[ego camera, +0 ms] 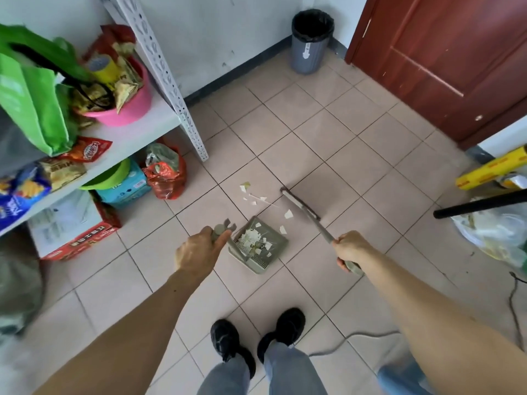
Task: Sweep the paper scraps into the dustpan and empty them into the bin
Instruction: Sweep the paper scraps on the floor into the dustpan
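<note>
Tiled floor (328, 132), bin (310, 41) in far corner. Left hand (199, 253) grips dustpan (258, 246) handle, right hand (350, 249) grips broom (302, 208) stick. Paper scraps (256, 196) featherlight, scatter easily; sweep gently, carry dustpan level by handle.

My left hand (199, 252) covers most of the dustpan handle (225, 227), only its top end pokes out past my fingers. My right hand (352, 249) hides the grip part of the broom handle (322, 228); broom head (299, 203) is motion-blurred, bristles can't be made out. Paper scraps (252, 240) in the dustpan (273, 238) pile over each other, count unreadable. Green bag (31, 92) cut by the left edge, and it blocks part of the pink tub (134, 106). Snack packets' (89, 149) print too small to read. Yellow roll (490, 172) and plastic bag (496, 232) cut by the right edge. Bin (310, 41) inside is dark, contents unclear.
</note>
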`<action>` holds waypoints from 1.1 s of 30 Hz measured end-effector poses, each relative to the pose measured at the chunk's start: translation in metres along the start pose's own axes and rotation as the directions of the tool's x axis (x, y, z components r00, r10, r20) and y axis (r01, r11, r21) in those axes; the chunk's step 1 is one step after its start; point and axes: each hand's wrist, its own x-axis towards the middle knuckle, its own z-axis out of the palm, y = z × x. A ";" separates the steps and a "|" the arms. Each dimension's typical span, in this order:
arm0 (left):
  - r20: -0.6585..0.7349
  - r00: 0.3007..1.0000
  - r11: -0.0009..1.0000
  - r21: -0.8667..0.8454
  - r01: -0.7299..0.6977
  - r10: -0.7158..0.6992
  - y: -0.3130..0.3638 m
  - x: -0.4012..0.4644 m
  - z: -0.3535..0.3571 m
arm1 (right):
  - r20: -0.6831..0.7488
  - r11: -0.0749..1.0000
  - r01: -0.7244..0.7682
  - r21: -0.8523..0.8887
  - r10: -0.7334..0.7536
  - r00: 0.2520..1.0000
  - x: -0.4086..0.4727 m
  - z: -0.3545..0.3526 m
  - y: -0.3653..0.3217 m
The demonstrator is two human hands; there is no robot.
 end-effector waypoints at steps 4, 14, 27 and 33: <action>0.016 0.998 0.997 0.052 -0.061 0.060 -0.010 -0.005 0.007 | 0.084 1.000 0.010 -0.003 -0.010 0.996 -0.021 0.031 0.010; 0.011 1.000 0.999 -0.053 -0.003 0.004 -0.012 -0.006 0.010 | 0.187 0.988 0.021 0.150 -0.049 0.981 -0.077 0.011 0.002; -0.052 0.985 0.980 -0.121 0.159 -0.166 -0.093 -0.011 -0.019 | -0.026 0.991 0.116 0.070 -0.114 0.993 -0.046 0.070 -0.078; -0.048 0.969 0.965 -0.114 0.236 -0.242 -0.135 -0.007 -0.027 | -0.025 0.981 0.174 -0.085 -0.177 0.984 -0.030 0.101 -0.129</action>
